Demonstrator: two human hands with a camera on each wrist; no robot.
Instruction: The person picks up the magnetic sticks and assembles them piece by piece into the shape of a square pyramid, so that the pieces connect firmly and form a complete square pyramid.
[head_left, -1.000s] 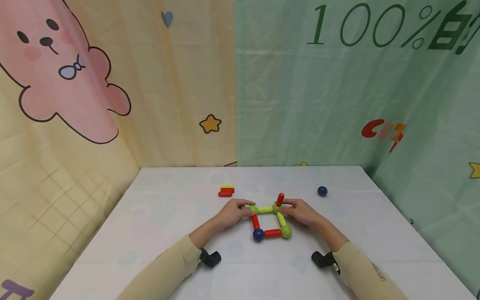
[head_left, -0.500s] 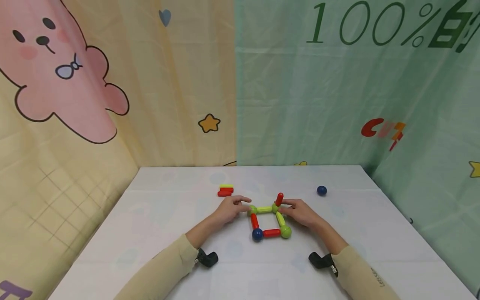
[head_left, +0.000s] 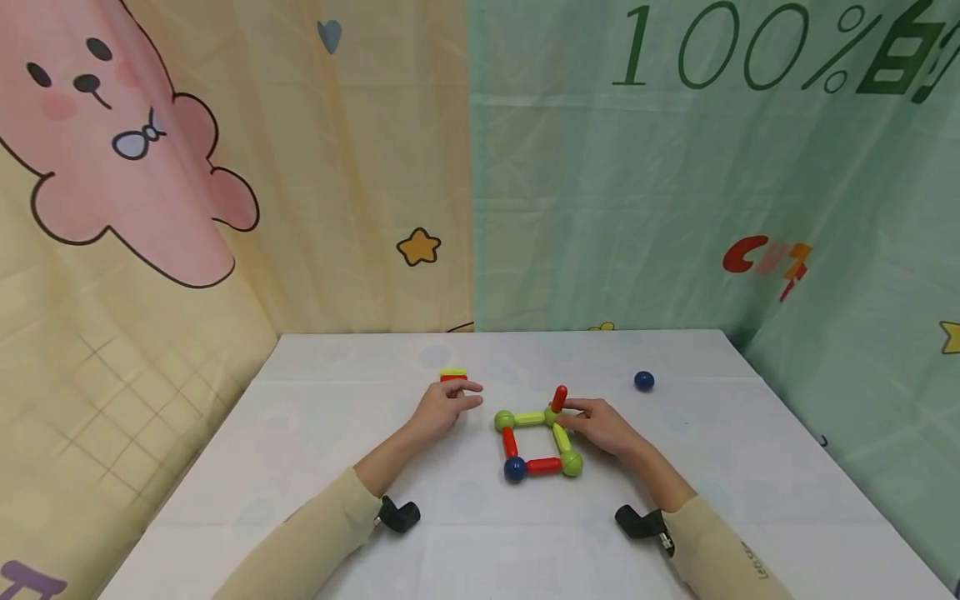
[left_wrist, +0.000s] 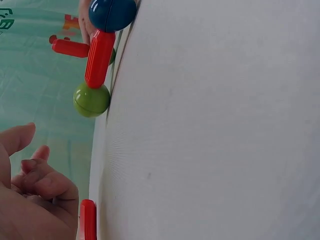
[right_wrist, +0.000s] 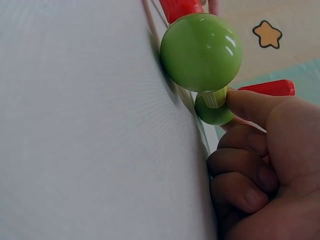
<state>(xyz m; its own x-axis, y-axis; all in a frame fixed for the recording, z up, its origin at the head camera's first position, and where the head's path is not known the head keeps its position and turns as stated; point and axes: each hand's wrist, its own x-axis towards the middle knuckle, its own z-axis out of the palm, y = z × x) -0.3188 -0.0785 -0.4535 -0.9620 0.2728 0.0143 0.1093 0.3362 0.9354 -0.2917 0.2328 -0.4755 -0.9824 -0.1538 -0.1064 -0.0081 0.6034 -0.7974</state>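
On the table lies a square frame of rods and balls. Its near-left corner is a blue ball (head_left: pixel 515 470); the other corners are green balls. A red rod (head_left: pixel 560 398) stands up from the far-right green ball (head_left: pixel 552 417). My right hand (head_left: pixel 604 425) pinches that ball between thumb and index finger, the other fingers curled in the right wrist view. My left hand (head_left: pixel 438 410) is off the frame, its fingers loosely bent and holding nothing. Just beyond it lie loose rods, a yellow-green rod (head_left: pixel 453 371) and a red rod (left_wrist: pixel 88 220), partly hidden by the hand.
A loose blue ball (head_left: pixel 644 382) sits at the back right of the white table (head_left: pixel 480 550). Printed curtains (head_left: pixel 360 167) hang behind the table's far edge and along its sides.
My left hand has let go of the far-left green ball and moved left and away toward the loose rods, now covering part of them. The right hand stays at its ball.
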